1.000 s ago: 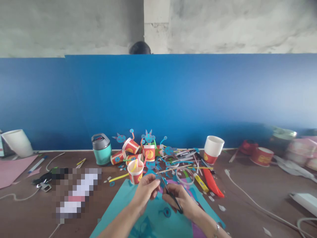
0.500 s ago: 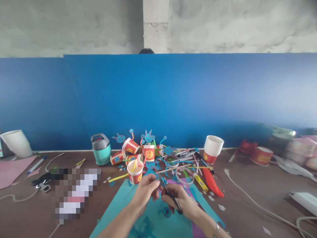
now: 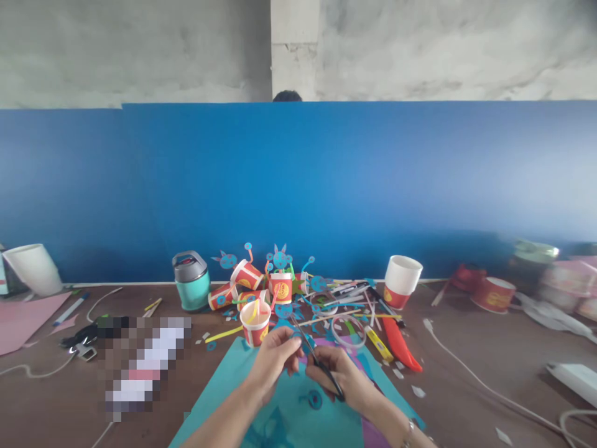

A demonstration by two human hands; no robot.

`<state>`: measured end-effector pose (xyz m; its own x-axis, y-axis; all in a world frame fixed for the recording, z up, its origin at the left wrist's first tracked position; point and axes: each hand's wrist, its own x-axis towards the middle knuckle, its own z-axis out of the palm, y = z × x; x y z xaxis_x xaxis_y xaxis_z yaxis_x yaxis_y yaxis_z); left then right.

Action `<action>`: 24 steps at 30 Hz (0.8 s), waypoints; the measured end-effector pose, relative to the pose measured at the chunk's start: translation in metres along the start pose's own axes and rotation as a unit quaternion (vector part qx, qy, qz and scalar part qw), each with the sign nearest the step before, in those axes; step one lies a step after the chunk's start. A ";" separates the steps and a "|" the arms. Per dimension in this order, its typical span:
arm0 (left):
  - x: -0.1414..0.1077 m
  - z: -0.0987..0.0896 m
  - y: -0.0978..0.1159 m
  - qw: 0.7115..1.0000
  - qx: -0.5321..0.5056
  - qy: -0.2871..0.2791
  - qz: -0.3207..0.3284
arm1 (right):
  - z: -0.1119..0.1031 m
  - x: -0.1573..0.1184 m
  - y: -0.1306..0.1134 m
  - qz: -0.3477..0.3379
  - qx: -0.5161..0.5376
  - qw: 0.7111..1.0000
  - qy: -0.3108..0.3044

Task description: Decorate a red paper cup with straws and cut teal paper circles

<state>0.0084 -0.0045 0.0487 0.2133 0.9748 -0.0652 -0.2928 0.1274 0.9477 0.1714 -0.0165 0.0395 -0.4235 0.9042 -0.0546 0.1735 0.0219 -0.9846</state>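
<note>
In the head view, my right hand [image 3: 342, 373] is closed around black-handled scissors [image 3: 334, 384], whose blades point up and away toward my left fingertips. My left hand [image 3: 277, 361] pinches a small piece of blue paper, mostly hidden by the fingers, close beside the blades. Below both hands lies a large turquoise sheet [image 3: 224, 398]. On it rests a cut blue paper circle with a ring drawn on it [image 3: 314, 399]. A red and white paper cup with straws [image 3: 255, 330] stands just beyond my left hand.
Decorated cups [image 3: 280, 288] with blue paper faces cluster at the back. Right of them are pens, straws, a tape roll [image 3: 347, 331], a yellow glue stick [image 3: 379, 344] and a red strip [image 3: 402, 348]. A teal flask [image 3: 192, 286] stands left; a blue partition [image 3: 298, 186] closes the back.
Both hands and the scissors stay almost in place. Behind the partition, the top of a person's head has shifted slightly to the right.
</note>
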 end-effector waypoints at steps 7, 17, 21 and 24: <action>0.000 0.001 -0.001 1.000 0.000 0.005 0.003 | 0.003 0.001 0.000 0.001 0.018 1.000 0.000; 0.001 -0.002 -0.002 1.000 0.009 -0.015 -0.005 | 0.000 0.001 0.000 -0.001 0.015 1.000 0.001; 0.000 -0.001 -0.001 1.000 0.004 -0.017 -0.015 | 0.001 0.001 -0.003 -0.005 0.014 1.000 0.000; -0.001 0.001 0.000 1.000 -0.012 -0.003 -0.019 | 0.001 0.000 -0.003 -0.007 0.013 1.000 0.001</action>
<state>0.0088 -0.0060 0.0487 0.2308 0.9679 -0.0997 -0.3064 0.1695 0.9367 0.1700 -0.0170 0.0421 -0.4243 0.9046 -0.0412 0.1449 0.0229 -0.9892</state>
